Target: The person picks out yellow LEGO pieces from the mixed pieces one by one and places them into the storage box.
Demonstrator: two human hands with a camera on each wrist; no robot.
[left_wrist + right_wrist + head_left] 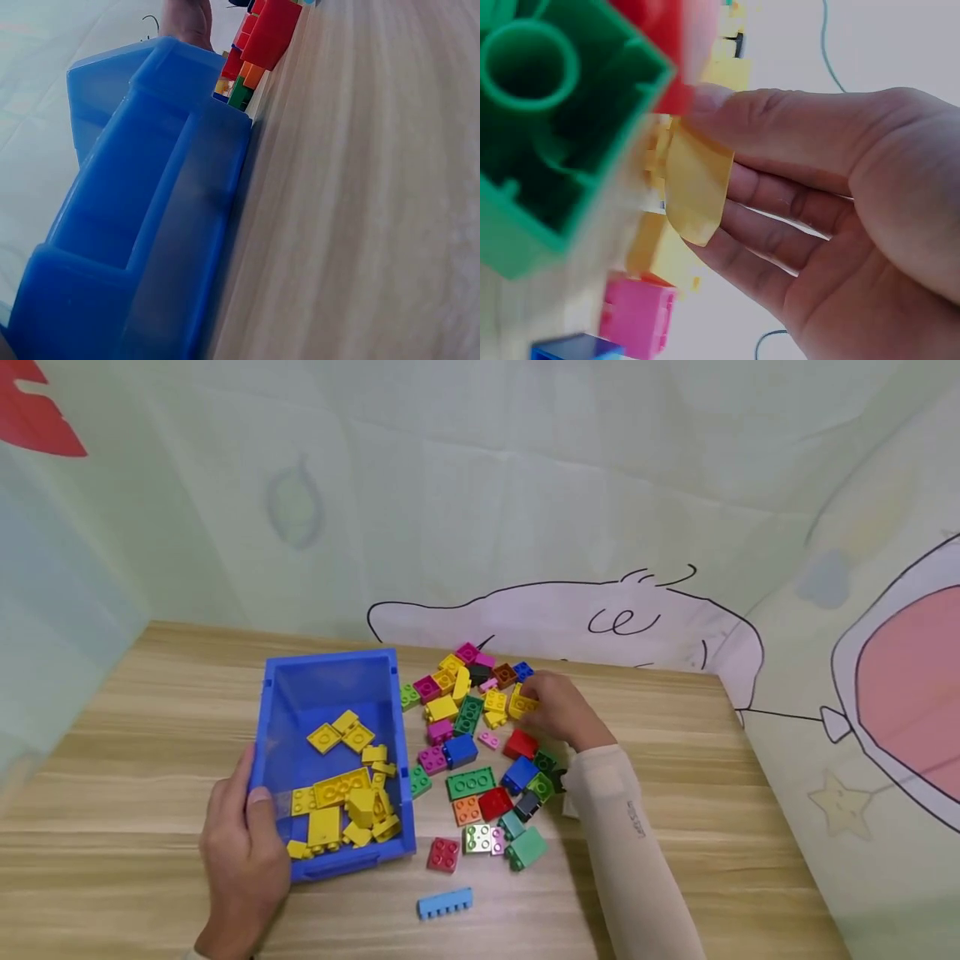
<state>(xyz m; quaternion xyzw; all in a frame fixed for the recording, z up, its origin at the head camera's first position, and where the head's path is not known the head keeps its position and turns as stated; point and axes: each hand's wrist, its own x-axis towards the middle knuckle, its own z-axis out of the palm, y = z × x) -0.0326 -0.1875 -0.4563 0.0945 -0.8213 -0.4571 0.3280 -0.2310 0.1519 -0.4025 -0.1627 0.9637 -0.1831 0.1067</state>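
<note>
A blue plastic bin on the wooden table holds several yellow toy bricks. My left hand grips its left side wall, thumb over the rim. In the left wrist view the bin's wall fills much of the picture. At the far right of the brick pile, my right hand pinches a yellow brick between thumb and fingers. The right wrist view shows that yellow brick with a slanted end, held by the thumb and fingers.
Loose bricks lie right of the bin, among them a green brick, a blue brick and a yellow brick. A light blue brick lies near the front. A printed curtain hangs behind the table.
</note>
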